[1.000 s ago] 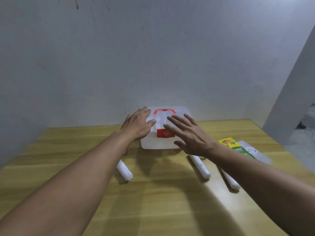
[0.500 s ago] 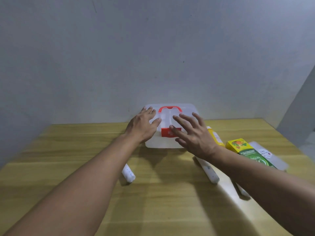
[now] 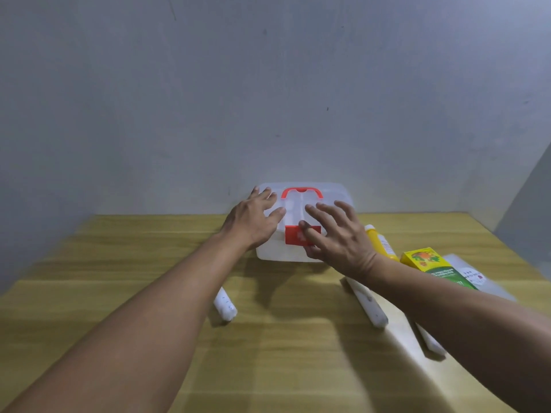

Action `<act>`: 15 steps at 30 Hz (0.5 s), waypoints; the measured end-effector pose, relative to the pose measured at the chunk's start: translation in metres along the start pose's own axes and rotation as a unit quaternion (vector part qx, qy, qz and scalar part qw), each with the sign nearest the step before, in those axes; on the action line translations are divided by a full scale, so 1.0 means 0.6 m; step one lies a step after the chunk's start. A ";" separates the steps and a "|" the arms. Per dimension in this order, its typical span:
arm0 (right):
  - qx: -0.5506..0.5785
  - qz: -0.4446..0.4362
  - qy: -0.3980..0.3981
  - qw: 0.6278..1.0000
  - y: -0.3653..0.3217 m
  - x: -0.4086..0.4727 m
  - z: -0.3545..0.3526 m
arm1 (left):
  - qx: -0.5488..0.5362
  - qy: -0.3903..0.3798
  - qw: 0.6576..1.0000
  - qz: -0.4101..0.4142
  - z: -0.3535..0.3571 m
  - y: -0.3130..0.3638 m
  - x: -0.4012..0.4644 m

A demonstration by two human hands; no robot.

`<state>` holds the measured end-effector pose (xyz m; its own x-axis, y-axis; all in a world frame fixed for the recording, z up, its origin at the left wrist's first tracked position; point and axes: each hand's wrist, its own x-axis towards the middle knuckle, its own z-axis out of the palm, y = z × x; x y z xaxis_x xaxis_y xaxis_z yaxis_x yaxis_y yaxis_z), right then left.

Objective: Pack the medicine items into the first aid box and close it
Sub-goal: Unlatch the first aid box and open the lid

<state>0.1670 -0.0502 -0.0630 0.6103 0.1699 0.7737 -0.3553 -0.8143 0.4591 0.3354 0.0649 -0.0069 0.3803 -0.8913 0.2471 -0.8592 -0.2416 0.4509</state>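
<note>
2 bare hands are on the first aid box [image 3: 295, 251], a translucent white case sitting at the far edge of the wooden table [image 3: 268, 353], close against the grey wall [image 3: 268, 84]. Its lid is down, with a red handle [image 3: 301, 192] lying flat on top and a red latch [image 3: 293, 235] on the near face.

The left hand [image 3: 253, 219] lies palm-down on the left part of the lid, fingers spread and loose, gripping nothing; the thumb points toward the middle of the lid. The right hand [image 3: 337, 234] is spread wide over the right front of the box, holding nothing, with its thumb on or just at the latch; whether it presses the latch I cannot tell.

All the medicine items lie outside the box on the table. 1 white tube [image 3: 225, 305] sits under the left forearm, near the box's left front corner. A 2nd white tube [image 3: 369, 305] lies just below the right wrist, angled toward the near right, and a 3rd white tube [image 3: 430, 342] shows further right, mostly hidden by the right forearm. A yellow bottle [image 3: 380, 241] with a white cap lies on its side just right of the box, partly behind the right hand. Next to it is a yellow-and-green carton [image 3: 429, 265], and beside that a flat clear packet [image 3: 474, 275] with a round label, partly under the carton's far edge as far as I can see.
</note>
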 end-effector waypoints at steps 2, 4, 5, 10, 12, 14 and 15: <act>-0.003 -0.009 -0.015 1.000 0.004 0.001 0.001 | -0.001 0.002 1.000 -0.002 0.002 0.000 0.002; 0.005 -0.003 -0.031 0.999 0.005 0.001 -0.002 | 0.000 0.006 1.000 -0.003 0.003 0.003 0.002; 0.007 0.002 -0.039 0.999 0.005 0.003 -0.004 | 0.002 0.007 1.000 -0.003 0.002 0.004 0.002; 0.013 -0.008 -0.071 0.997 0.003 0.010 -0.026 | -0.003 -0.022 1.000 0.002 -0.005 0.000 0.000; 0.016 -0.007 -0.093 0.996 0.006 0.019 -0.037 | -0.054 -0.013 0.998 -0.003 -0.003 0.002 -0.004; 0.031 0.003 -0.121 0.992 0.005 0.026 -0.048 | -0.131 0.011 0.991 -0.030 -0.002 0.005 -0.013; 0.045 0.015 -0.130 0.990 0.003 0.029 -0.054 | -0.175 0.023 0.983 -0.049 -0.002 0.007 -0.019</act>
<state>0.1539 -0.0308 -0.0348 0.7665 0.0056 0.6423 -0.3188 -0.8648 0.3879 0.3281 0.0745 -0.0070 0.4778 -0.8500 0.2218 -0.6496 -0.1719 0.7406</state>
